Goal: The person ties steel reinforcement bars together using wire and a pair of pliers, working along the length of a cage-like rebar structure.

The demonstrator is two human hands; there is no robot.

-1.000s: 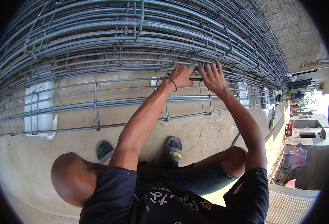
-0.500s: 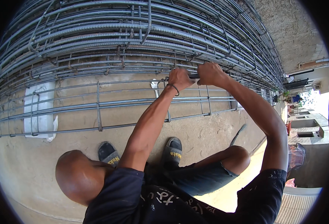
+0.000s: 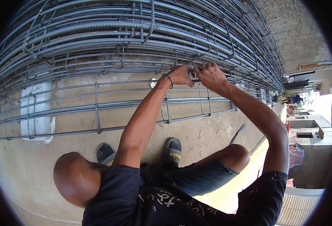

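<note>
My left hand (image 3: 179,76), with a black band at the wrist, is closed at the top bar of a narrow rebar cage (image 3: 97,107). My right hand (image 3: 211,77) is just to its right, fingers curled over the same spot. A short dark bar-like piece shows between and under them, too hidden to identify. Just beyond my fingers lies a tall stack of ribbed steel bars and cages (image 3: 79,28) with square stirrups.
My sandaled feet (image 3: 171,152) are on the concrete floor (image 3: 68,147) below the cage. A pale block (image 3: 34,105) lies under the cage at the left. At the far right are a rough wall (image 3: 294,34), a distant person in blue (image 3: 295,99) and low structures.
My right hand curled from spread fingers into a grip, then loosened slightly and shifted a little left. My left hand dipped, then rose slightly leftward. My right elbow moved outward to the right.
</note>
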